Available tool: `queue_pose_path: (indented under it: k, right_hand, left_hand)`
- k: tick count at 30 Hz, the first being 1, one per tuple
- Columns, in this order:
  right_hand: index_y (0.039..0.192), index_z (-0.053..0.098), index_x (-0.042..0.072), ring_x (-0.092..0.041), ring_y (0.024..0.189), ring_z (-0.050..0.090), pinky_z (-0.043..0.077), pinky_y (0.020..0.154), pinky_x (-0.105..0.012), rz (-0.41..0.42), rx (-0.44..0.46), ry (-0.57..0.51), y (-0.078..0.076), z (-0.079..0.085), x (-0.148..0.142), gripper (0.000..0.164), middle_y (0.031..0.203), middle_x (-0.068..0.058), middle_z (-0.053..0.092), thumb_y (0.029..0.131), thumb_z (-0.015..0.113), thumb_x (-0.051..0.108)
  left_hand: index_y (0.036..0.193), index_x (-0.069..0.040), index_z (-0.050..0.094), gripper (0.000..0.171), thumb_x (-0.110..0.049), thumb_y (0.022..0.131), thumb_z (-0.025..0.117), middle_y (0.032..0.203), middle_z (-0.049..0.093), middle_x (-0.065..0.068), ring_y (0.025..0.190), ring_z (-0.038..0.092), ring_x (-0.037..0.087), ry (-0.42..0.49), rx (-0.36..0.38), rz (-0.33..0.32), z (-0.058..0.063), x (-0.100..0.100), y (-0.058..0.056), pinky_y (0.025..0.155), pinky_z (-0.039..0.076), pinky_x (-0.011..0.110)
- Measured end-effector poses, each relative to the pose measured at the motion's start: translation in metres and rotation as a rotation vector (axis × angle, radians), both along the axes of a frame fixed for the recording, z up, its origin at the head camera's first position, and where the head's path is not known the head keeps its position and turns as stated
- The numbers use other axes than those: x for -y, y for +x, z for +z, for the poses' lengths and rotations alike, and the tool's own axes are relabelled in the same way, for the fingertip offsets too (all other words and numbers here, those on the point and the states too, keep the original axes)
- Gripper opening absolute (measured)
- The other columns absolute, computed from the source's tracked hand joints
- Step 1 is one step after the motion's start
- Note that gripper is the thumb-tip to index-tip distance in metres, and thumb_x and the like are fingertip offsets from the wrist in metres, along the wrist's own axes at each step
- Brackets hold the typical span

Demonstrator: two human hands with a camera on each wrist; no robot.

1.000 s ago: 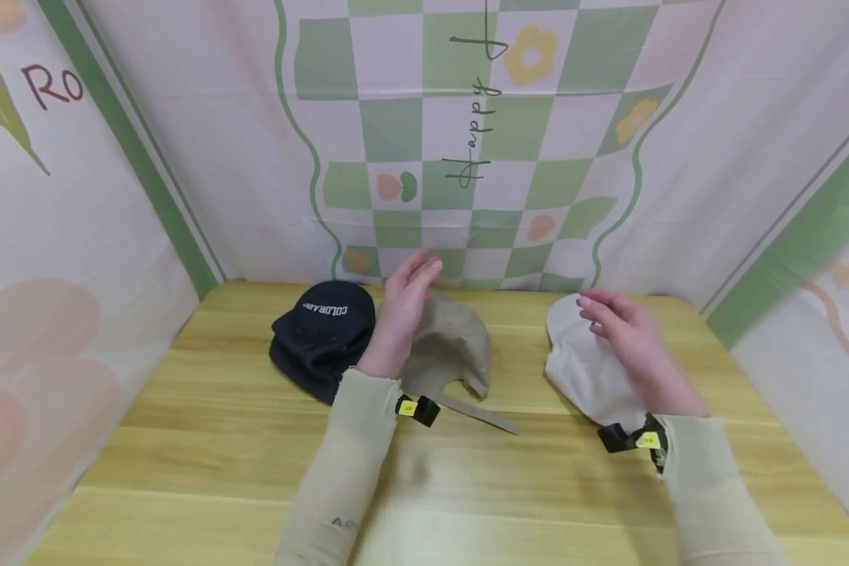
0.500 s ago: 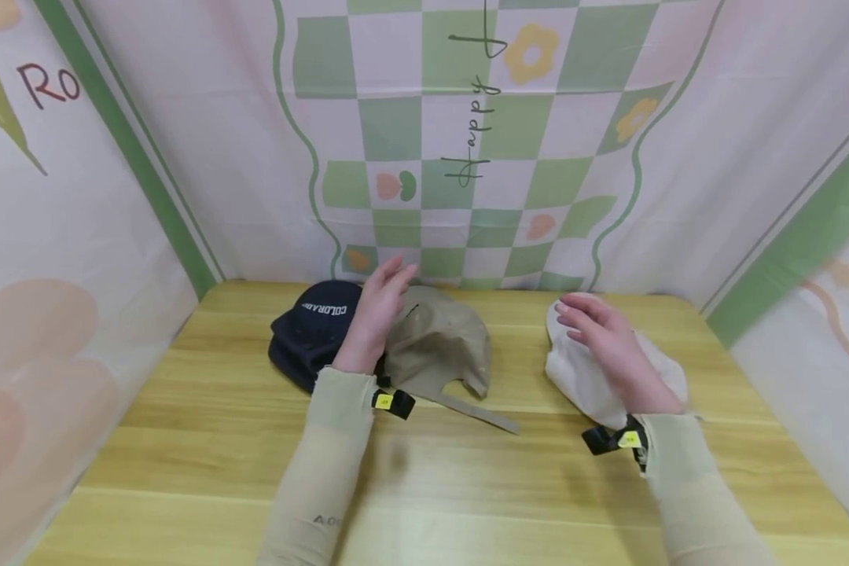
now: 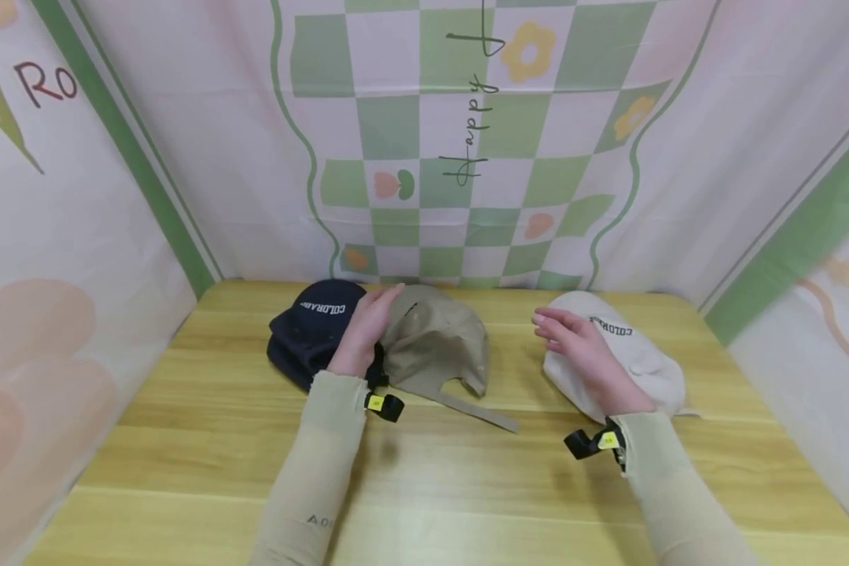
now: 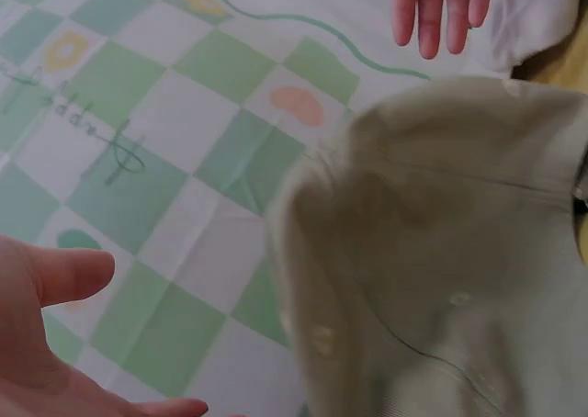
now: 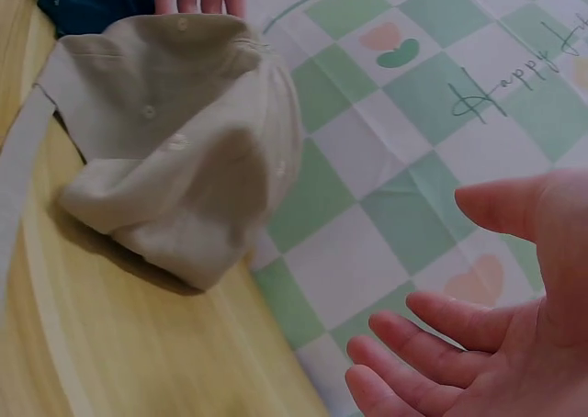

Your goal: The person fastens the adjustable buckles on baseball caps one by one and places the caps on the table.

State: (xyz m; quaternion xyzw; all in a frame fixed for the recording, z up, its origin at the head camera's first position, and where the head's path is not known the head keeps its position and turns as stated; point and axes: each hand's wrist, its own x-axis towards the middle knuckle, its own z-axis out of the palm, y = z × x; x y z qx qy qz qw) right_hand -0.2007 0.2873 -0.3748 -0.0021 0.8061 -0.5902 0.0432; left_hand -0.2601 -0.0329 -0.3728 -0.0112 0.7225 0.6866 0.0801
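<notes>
In the head view a khaki cap (image 3: 439,338) lies crumpled mid-table, its strap trailing toward the front. My left hand (image 3: 365,328) is at its left side, overlapping the gap between it and a navy cap (image 3: 318,322) with white lettering. The left wrist view shows the left thumb (image 4: 78,276) spread away from the fingers, beside the khaki cap. Over the left part of a white cap (image 3: 640,354) with dark lettering is my right hand (image 3: 582,350), its fingers extended. In the right wrist view these fingers (image 5: 432,353) hold nothing, and the khaki cap lies across from them.
The caps lie on a wooden table (image 3: 467,487) near its back edge. A patterned cloth (image 3: 439,118) hangs right behind them, with more cloth at the left and right sides. Each wrist wears a black strap with a yellow tag.
My left hand has moved left and lower, from over the khaki cap to its left side. The right hand has moved left, uncovering the white cap's lettering. The caps stay put.
</notes>
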Motion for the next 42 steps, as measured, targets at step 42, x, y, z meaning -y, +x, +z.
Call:
queue_pose_path:
  k: [42]
  right_hand:
    - [0.149,0.035,-0.011,-0.029,0.108,0.064,0.059,0.086,-0.040,0.020,0.311,-0.188,-0.030,-0.052,0.048,0.077,0.140,-0.032,0.050,0.104,0.054,0.048]
  left_hand:
    - [0.144,0.009,0.045,0.063,-0.038,0.104,0.054,0.149,0.043,0.023,0.132,0.045,0.037,0.169,0.160,0.002,-0.037,-0.002,-0.011,0.112,0.035,0.051]
